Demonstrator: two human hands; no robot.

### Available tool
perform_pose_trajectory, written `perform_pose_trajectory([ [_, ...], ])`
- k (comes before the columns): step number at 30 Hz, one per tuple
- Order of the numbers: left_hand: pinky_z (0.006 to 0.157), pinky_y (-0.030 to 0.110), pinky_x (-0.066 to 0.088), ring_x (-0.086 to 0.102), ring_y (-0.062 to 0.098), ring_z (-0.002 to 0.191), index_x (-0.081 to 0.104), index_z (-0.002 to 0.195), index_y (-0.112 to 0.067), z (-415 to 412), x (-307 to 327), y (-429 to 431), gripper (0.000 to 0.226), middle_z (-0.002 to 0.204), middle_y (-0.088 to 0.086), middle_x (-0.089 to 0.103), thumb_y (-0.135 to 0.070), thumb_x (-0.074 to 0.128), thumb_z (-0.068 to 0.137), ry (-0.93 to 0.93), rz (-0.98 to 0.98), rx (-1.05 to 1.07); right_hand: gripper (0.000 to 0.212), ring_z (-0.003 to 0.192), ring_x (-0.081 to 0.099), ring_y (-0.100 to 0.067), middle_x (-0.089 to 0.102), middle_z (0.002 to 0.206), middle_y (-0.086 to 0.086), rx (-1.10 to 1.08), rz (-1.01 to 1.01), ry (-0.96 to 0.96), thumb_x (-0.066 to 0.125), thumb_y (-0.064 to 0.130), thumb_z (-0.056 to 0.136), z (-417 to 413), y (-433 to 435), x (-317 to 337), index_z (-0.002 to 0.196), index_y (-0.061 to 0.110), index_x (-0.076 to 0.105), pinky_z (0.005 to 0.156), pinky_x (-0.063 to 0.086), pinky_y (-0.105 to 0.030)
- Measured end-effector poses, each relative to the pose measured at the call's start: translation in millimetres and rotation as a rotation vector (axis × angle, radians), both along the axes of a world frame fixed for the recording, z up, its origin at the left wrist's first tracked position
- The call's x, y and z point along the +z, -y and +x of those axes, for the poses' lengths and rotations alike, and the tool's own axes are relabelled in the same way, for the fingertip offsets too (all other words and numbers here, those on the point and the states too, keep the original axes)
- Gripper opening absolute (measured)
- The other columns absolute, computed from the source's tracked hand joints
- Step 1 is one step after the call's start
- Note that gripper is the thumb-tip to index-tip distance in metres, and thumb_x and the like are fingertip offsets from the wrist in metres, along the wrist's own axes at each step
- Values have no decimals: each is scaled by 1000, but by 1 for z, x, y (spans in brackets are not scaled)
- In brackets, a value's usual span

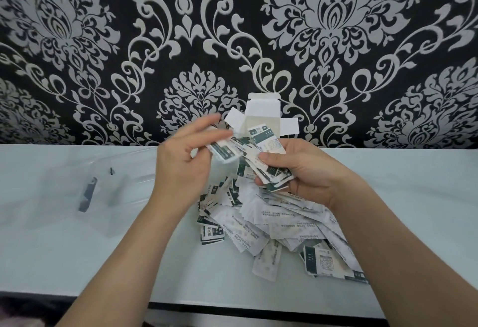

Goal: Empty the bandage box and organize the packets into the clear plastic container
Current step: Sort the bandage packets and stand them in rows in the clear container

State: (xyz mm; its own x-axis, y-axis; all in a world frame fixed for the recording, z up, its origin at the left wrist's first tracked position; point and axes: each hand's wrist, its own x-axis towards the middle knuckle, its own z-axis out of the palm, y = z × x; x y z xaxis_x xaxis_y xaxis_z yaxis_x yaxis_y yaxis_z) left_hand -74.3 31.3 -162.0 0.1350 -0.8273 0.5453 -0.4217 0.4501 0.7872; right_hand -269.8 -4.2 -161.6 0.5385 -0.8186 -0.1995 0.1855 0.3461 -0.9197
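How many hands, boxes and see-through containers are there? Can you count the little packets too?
Hands: 2, left hand and right hand
Bandage box: 1
Clear plastic container: 1
Bandage packets: 1 heap, too many overlapping to count singly
Total: 4 things, plus the heap of packets

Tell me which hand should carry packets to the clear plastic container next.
Left, probably: the left hand pinches a packet and is nearer the clear plastic container; the right hand grips a stack of packets above the pile.
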Motion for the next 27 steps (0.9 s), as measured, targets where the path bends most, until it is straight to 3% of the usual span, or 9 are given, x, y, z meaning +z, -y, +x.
perform_pose_trajectory([
  [3, 112, 28, 35, 42, 1, 131, 71, 100, -34, -7, 5, -5, 55, 139, -10, 52, 11, 45, 86, 43, 0, 14, 19, 67, 71, -23, 73, 84, -12, -98, -88, -67, 59, 2, 92, 8, -1, -1, 110, 2, 64, 56, 59, -32],
  [7, 121, 35, 16, 17, -2, 143, 65, 118, -36, -23, -5, -7, 44, 156, -15, 24, -20, 37, 88, 242, 256, -165, 21, 71, 67, -21, 73, 90, -12, -161, -105, -22, 56, 6, 95, 20, -5, -2, 113, 8, 66, 61, 53, -35],
  [9, 120, 36, 16, 19, -3, 142, 65, 116, -41, -24, -4, -7, 45, 155, -18, 26, -35, 35, 83, 134, 332, -219, 23, 68, 68, -21, 73, 87, -14, -207, -38, 15, 51, 1, 95, 23, -5, -1, 113, 6, 64, 55, 55, -33],
  [11, 117, 35, 23, 29, -3, 139, 69, 105, -48, -27, -1, -7, 32, 150, -19, 37, -44, 41, 88, 4, 346, -191, 24, 68, 69, -21, 71, 86, -14, -242, -2, 47, 47, 2, 95, 26, -6, 1, 112, 5, 63, 51, 55, -31],
  [13, 109, 40, 39, 40, 4, 134, 68, 104, -47, -30, -1, -4, 27, 145, -15, 45, -28, 50, 95, -55, 279, -100, 22, 75, 69, -24, 71, 92, -16, -253, -12, 49, 44, 6, 98, 31, -8, 2, 111, 5, 62, 55, 57, -35],
  [16, 81, 38, 58, 60, 9, 112, 56, 123, -42, -28, 2, 0, 62, 133, -11, 51, 6, 63, 84, -230, 229, -44, 25, 98, 70, -32, 72, 107, -17, -260, -39, 19, 41, 13, 102, 39, -11, 2, 115, 9, 62, 80, 58, -54],
  [18, 66, 30, 59, 68, 8, 92, 47, 132, -40, -24, 7, 0, 79, 123, -7, 56, 16, 64, 79, -419, 294, -38, 27, 103, 68, -35, 71, 111, -17, -264, -27, 9, 41, 17, 103, 44, -12, 3, 121, 10, 60, 83, 55, -60],
  [24, 70, 34, 58, 70, 22, 87, 51, 133, -28, -5, 16, -2, 73, 95, 10, 72, 22, 56, 79, -766, 352, -116, 29, 91, 72, -35, 72, 105, -20, -208, 23, 3, 41, 19, 104, 49, -14, 0, 121, 6, 60, 69, 60, -51],
  [27, 66, 35, 58, 70, 20, 88, 59, 121, -29, -7, 15, -6, 64, 98, 8, 72, 20, 57, 81, -580, 328, -117, 40, 89, 71, -40, 72, 105, -19, -40, 91, 80, 39, 37, 103, 52, -19, 3, 123, 10, 61, 70, 60, -50],
])
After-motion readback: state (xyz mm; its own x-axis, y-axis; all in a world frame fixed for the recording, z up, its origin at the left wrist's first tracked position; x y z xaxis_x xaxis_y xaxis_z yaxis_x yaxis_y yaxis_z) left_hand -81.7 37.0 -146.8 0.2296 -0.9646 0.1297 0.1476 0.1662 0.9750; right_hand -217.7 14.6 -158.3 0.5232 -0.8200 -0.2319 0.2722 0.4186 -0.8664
